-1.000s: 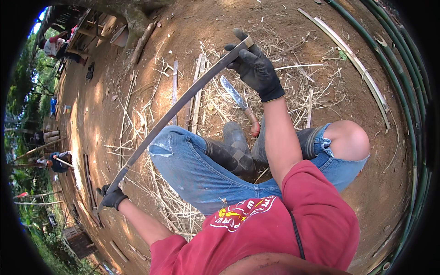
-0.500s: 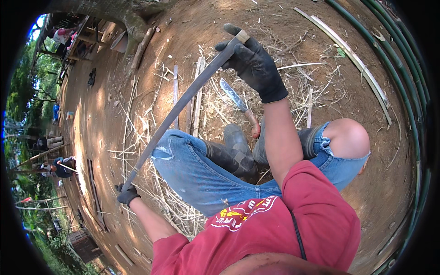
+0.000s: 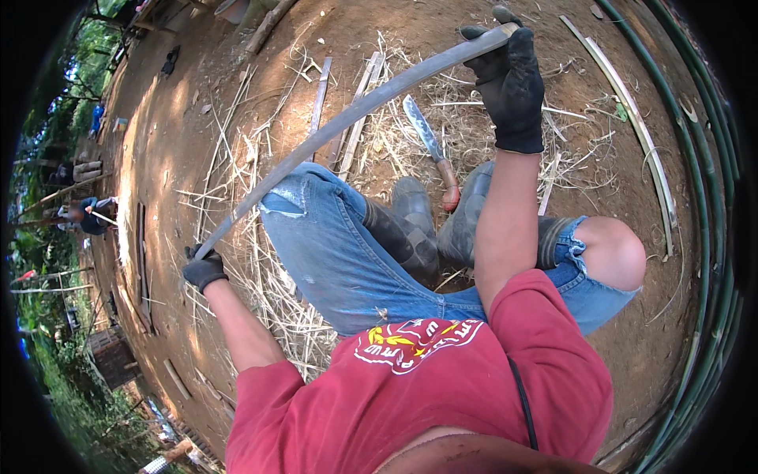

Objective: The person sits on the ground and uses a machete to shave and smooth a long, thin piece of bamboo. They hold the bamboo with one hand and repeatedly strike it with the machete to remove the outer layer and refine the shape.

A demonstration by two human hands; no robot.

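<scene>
A long grey-brown bamboo strip (image 3: 359, 108) slants across the view in front of me, its right end higher in the picture than its left. My gloved left hand (image 3: 204, 271) is closed around the left end. Near the pale cut tip at the other end, my gloved right hand (image 3: 513, 91) grips the strip, thumb and fingers at its sides. Below the strip's right half, a machete (image 3: 424, 130) with a wooden handle lies on the ground among shavings, close to my boots (image 3: 410, 229). Neither hand touches it.
Curly pale shavings (image 3: 276, 304) litter the dirt around my legs. Several slats (image 3: 320, 95) lie ahead, and split pale strips (image 3: 628, 103) lie to the right beside long green bamboo poles (image 3: 703, 158). Another person (image 3: 96, 217) is far off to the left.
The strip's right end and my right hand have moved right and up in the view. My left hand appears slightly further left and higher. The view has shifted a little; both hands keep hold.
</scene>
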